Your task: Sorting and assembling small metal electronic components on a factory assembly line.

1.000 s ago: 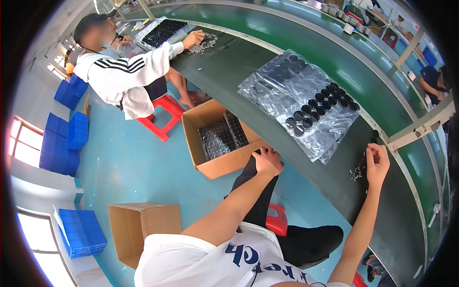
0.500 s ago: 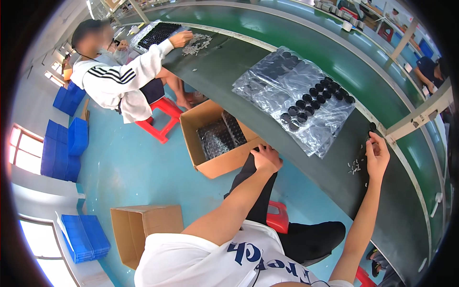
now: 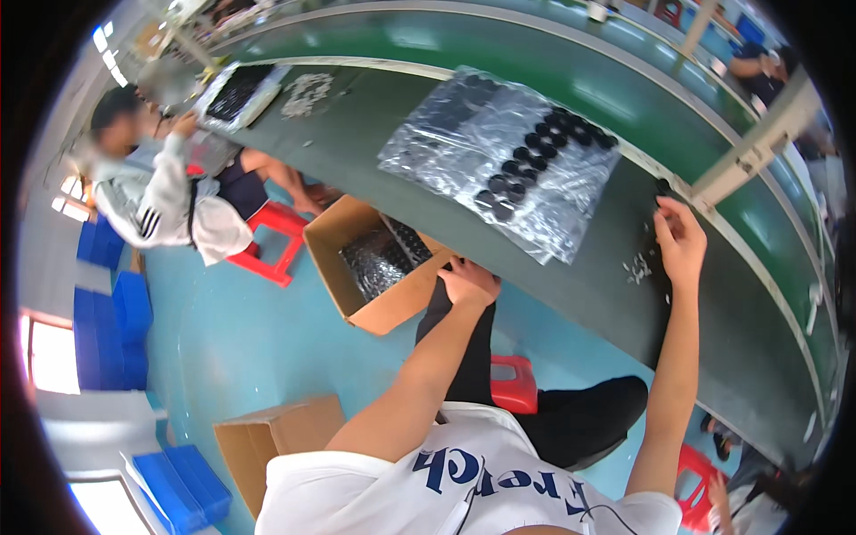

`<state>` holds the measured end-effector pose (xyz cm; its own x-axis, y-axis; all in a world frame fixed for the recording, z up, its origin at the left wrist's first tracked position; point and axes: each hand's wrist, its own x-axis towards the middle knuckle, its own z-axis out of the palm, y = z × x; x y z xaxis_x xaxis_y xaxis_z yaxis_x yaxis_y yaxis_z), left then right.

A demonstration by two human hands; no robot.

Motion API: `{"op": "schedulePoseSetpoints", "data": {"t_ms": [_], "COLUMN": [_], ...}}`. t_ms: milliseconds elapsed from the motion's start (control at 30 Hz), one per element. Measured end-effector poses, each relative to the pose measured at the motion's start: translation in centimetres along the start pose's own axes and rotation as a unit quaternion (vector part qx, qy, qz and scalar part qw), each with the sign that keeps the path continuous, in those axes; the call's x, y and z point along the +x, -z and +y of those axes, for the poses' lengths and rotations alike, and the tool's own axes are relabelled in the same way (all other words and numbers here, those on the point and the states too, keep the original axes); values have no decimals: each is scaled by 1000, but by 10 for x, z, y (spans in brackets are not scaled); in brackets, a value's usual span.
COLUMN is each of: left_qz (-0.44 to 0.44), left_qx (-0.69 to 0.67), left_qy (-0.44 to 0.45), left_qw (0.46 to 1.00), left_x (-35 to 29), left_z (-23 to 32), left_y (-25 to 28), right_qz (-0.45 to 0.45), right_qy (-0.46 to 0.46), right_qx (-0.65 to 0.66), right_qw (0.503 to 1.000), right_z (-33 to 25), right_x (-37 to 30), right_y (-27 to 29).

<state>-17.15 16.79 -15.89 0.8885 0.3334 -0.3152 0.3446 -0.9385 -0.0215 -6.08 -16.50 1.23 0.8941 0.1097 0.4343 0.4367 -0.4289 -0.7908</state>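
My right hand (image 3: 681, 239) is over the bench near its inner edge, fingers curled together. A small black round piece (image 3: 662, 187) shows at its fingertips. Below the hand lie several small whitish bits (image 3: 637, 268). My left hand (image 3: 470, 283) rests on my raised knee beside the cardboard box, fingers loosely bent with nothing in them. To the left of the right hand, black round pieces (image 3: 524, 166) stand in rows on a stack of clear plastic bags (image 3: 428, 134) on the dark green bench (image 3: 357, 147).
The open cardboard box (image 3: 374, 316) by my knee holds plastic-wrapped black pieces. Another carton (image 3: 308, 426) and blue bins (image 3: 178, 486) are on the floor at left. A co-worker (image 3: 134, 196) sits at the bench's far left. A pale post (image 3: 753, 160) rises beyond my right hand.
The whole view has shifted, with the bench sliding left and up. The co-worker's hand has moved from the whitish bits toward the tray. My hands keep nearly the same positions.
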Motion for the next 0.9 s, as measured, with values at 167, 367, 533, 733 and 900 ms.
{"op": "schedulePoseSetpoints", "data": {"t_ms": [167, 367, 533, 733, 900], "left_qz": [100, 29, 50, 4, -23], "left_qx": [-18, -8, 4, -7, 0], "left_qy": [-39, -1, -14, -4, -6], "left_qw": [994, 1000, 999, 1000, 1000], "left_x": [19, 0, 2, -2, -6], "left_z": [-18, -7, -1, -2, 6], "left_y": [-49, -10, -6, 16, 22], "right_qz": [-3, 8, 11, 5, 0], "right_qy": [10, -23, -25, -37, -46], "right_qx": [-22, -49, -32, -37, -20], "right_qw": [1000, 998, 999, 999, 999], "right_z": [0, -18, -12, -13, -13], "right_x": [6, 2, 2, 4, 2], "right_y": [-11, -9, -3, -8, -6]}}
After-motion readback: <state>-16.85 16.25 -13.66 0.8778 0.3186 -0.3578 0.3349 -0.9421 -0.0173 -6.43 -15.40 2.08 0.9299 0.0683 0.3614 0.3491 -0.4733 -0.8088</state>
